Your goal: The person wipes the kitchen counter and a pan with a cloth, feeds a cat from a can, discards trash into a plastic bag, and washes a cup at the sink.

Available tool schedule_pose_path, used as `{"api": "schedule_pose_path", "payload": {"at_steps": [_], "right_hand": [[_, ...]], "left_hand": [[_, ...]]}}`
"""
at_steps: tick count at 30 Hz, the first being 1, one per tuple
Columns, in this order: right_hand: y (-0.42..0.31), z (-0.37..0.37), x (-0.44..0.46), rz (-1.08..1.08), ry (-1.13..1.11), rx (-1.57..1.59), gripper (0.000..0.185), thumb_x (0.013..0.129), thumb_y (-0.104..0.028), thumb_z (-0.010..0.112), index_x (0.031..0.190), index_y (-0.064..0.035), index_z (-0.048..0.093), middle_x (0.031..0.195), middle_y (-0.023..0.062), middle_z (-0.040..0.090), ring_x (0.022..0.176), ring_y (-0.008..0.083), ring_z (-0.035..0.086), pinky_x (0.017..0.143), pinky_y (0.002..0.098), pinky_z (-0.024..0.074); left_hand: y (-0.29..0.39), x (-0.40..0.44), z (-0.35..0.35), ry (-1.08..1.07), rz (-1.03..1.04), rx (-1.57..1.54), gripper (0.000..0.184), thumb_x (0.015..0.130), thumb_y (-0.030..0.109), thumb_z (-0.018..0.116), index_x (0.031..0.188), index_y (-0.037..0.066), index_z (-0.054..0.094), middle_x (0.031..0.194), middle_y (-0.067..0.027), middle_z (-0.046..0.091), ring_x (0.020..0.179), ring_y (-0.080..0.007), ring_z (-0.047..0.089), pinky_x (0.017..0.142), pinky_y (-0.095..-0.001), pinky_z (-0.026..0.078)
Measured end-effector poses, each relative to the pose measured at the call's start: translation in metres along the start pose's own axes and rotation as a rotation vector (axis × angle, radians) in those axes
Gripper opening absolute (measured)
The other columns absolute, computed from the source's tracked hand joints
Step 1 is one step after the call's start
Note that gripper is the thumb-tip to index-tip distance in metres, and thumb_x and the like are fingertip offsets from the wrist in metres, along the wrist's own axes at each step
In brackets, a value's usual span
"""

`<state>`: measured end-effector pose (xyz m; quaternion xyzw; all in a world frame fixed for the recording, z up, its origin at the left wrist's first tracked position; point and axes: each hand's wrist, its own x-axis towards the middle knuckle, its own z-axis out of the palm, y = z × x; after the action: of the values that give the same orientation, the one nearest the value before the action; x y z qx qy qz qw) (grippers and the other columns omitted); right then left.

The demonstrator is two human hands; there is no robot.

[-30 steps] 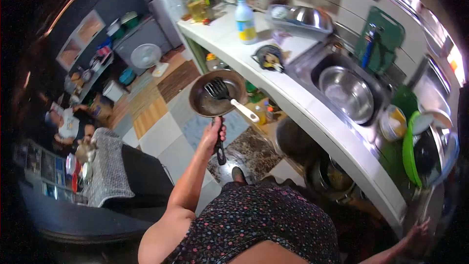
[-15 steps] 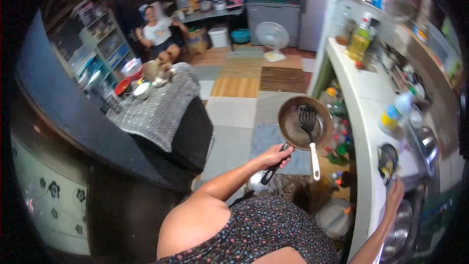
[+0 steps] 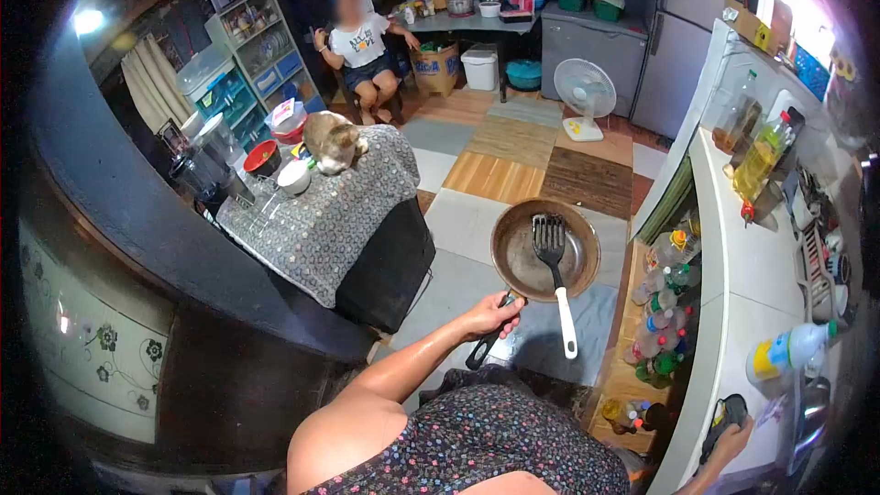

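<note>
My left hand (image 3: 495, 314) is closed around the black handle of a brown-rimmed frying pan (image 3: 513, 252), held in the air over the floor. Inside the pan lies a slotted spatula (image 3: 565, 312), its black head on the pan's bottom and its white handle sticking out over the rim. At the lower right, my right hand (image 3: 731, 445) has its fingers on a dark object (image 3: 721, 422) with a yellowish patch, at the counter. What kind of object this is I cannot make out.
The white counter (image 3: 756, 312) on my right carries a blue-and-yellow bottle (image 3: 788, 351) and an oil bottle (image 3: 763, 154). Plastic bottles (image 3: 662, 312) crowd beneath it. On the left, a cat (image 3: 332, 139) is on a covered table (image 3: 339, 229). Farther back are a seated person (image 3: 362, 46) and a fan (image 3: 584, 92).
My view has swung left, so the counter sits farther right. The pan and spatula stay in my left hand. My right hand now touches the dark object, which has shifted from its earlier pose.
</note>
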<state>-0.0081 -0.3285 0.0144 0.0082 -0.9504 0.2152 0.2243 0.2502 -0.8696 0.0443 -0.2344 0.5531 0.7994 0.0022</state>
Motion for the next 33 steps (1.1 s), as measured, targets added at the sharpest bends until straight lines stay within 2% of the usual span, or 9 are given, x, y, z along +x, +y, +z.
{"api": "schedule_pose_path", "payload": {"at_steps": [3,9,12,18,22,25,26,28,33], "right_hand": [[-0.064,-0.032,0.010,0.146,-0.057,0.108,0.034,0.075,-0.004,0.034,0.106,0.0043,0.047,0.105,0.0227,0.051,0.095,0.0343,0.050,0.083,0.0362,0.0391],[-0.125,0.029,0.084,-0.158,0.082,0.457,0.030,0.079,-0.001,0.035,0.107,0.0073,0.045,0.101,0.0158,0.051,0.093,0.0250,0.048,0.087,0.0298,0.0346],[-0.148,0.056,0.138,-0.104,0.035,0.579,0.030,0.080,-0.001,0.034,0.108,0.0071,0.045,0.104,0.0156,0.050,0.097,0.0231,0.046,0.088,0.0293,0.0333],[-0.188,0.050,0.245,-0.229,0.414,0.663,0.031,0.082,-0.003,0.034,0.110,0.0055,0.045,0.107,0.0160,0.051,0.095,0.0232,0.048,0.086,0.0309,0.0358],[-0.166,0.087,0.286,-0.239,0.310,0.036,0.033,0.083,-0.011,0.040,0.112,0.0017,0.047,0.110,0.0184,0.051,0.102,0.0270,0.048,0.089,0.0335,0.0356],[-0.173,0.113,0.281,-0.020,0.001,-0.307,0.029,0.080,-0.016,0.044,0.102,-0.0010,0.055,0.099,0.0202,0.056,0.096,0.0332,0.052,0.085,0.0366,0.0390],[-0.140,0.141,0.287,-0.078,0.110,-0.030,0.025,0.078,-0.017,0.046,0.093,0.0003,0.058,0.092,0.0204,0.058,0.090,0.0355,0.053,0.081,0.0389,0.0410],[-0.168,0.124,0.292,0.166,0.104,-0.074,0.021,0.076,-0.016,0.046,0.086,-0.0009,0.057,0.089,0.0208,0.057,0.086,0.0349,0.054,0.075,0.0395,0.0411],[-0.169,0.063,0.345,0.383,0.443,0.204,0.032,0.079,-0.017,0.047,0.107,-0.0020,0.053,0.098,0.0175,0.059,0.092,0.0275,0.055,0.080,0.0343,0.0399]], "left_hand": [[0.005,0.034,0.002,-0.004,0.052,-0.024,0.026,0.086,0.035,0.047,0.086,0.010,0.043,0.064,0.0008,0.047,0.049,-0.0057,0.044,0.042,-0.0192,0.038],[0.058,0.109,0.043,-0.024,0.028,-0.033,0.033,0.087,0.037,0.045,0.103,0.008,0.045,0.066,0.0027,0.044,0.051,-0.0045,0.041,0.043,-0.0180,0.037],[0.073,0.142,0.055,-0.060,0.072,-0.017,0.034,0.087,0.038,0.045,0.104,0.009,0.045,0.068,0.0033,0.043,0.052,-0.0039,0.041,0.044,-0.0171,0.037],[0.103,0.195,0.052,-0.104,0.043,-0.069,0.035,0.085,0.039,0.047,0.102,0.009,0.045,0.066,0.0025,0.046,0.049,-0.0038,0.041,0.043,-0.0171,0.037],[0.117,0.243,0.027,-0.003,-0.004,0.103,0.036,0.084,0.039,0.049,0.101,0.007,0.046,0.067,0.0011,0.049,0.050,-0.0049,0.044,0.043,-0.0179,0.038],[0.140,0.281,0.006,0.032,-0.026,0.185,0.035,0.085,0.040,0.047,0.103,0.010,0.047,0.064,0.0039,0.046,0.048,-0.0034,0.040,0.042,-0.0172,0.035],[0.143,0.295,-0.006,-0.009,-0.025,0.182,0.033,0.086,0.039,0.046,0.101,0.010,0.047,0.063,0.0031,0.046,0.047,-0.0040,0.039,0.041,-0.0177,0.035],[0.159,0.310,-0.019,-0.061,-0.009,0.169,0.031,0.086,0.038,0.045,0.095,0.009,0.044,0.063,0.0016,0.045,0.046,-0.0054,0.039,0.041,-0.0183,0.035],[0.178,0.346,-0.058,-0.114,0.015,0.204,0.036,0.086,0.039,0.046,0.103,0.008,0.046,0.064,0.0018,0.046,0.047,-0.0052,0.039,0.041,-0.0188,0.035]]}}
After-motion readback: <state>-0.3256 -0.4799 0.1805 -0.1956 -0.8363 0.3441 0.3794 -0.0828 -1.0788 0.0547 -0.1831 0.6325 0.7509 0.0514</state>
